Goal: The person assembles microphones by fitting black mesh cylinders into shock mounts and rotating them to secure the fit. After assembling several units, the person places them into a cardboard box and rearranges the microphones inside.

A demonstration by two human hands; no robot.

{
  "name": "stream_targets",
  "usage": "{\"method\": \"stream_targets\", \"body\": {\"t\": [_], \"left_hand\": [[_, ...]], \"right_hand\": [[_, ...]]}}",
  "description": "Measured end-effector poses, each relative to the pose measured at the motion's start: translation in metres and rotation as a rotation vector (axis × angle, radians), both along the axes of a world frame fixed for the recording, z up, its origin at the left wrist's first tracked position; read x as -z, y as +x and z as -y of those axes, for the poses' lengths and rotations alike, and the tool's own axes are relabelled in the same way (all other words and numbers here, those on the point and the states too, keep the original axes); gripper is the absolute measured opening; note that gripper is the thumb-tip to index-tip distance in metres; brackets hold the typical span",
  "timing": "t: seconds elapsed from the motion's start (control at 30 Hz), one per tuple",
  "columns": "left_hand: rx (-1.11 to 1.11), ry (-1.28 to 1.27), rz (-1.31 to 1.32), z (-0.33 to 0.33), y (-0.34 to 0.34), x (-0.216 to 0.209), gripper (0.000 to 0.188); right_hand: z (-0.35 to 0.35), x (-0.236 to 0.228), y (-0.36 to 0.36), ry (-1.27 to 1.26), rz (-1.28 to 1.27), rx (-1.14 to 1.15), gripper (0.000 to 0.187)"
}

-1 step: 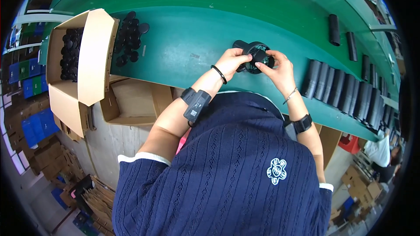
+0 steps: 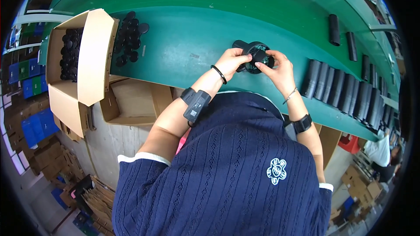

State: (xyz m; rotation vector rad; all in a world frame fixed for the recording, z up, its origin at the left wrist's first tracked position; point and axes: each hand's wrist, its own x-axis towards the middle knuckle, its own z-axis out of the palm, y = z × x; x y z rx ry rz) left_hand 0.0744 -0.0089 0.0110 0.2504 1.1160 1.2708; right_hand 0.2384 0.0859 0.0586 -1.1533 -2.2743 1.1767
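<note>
Above the green worktable (image 2: 183, 39) I hold a black fan-head-like part (image 2: 261, 45) with an open ribbed round cage and a short stub at its far left. My left hand (image 2: 232, 62) grips its near left side, thumb pressed toward the middle. On the right side my right hand (image 2: 281, 71) pinches a smaller black round piece (image 2: 269, 62) against the cage with thumb and fingers. The two pieces touch; whether they are joined I cannot tell. My fingers partly cover both.
Several black round caps (image 2: 131, 35) lie at the table's left, beside an open cardboard box (image 2: 97, 52) holding more. Several black tubes (image 2: 336, 88) line the right side. Another black tube (image 2: 334, 30) is farther back. Below the table's left edge sits another open box (image 2: 133, 100).
</note>
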Motion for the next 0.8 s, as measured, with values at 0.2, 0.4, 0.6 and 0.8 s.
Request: {"method": "stream_targets", "body": {"t": [0.2,0.4,0.6,0.8], "left_hand": [[0.064,0.049,-0.178,0.000,0.007,-0.002,0.018],[0.108,0.048,-0.243,0.001,0.020,0.004,0.023],[0.153,0.049,-0.354,0.003,0.024,0.006,0.023],[0.075,0.103,-0.746,0.008,0.036,0.006,0.026]], "right_hand": [[0.001,0.009,0.012,-0.075,-0.015,-0.031,0.045],[0.006,0.021,0.028,-0.260,-0.154,0.007,0.045],[0.013,0.015,0.031,-0.355,-0.143,-0.014,0.047],[0.017,0.016,0.031,-0.225,-0.121,-0.072,0.053]]}}
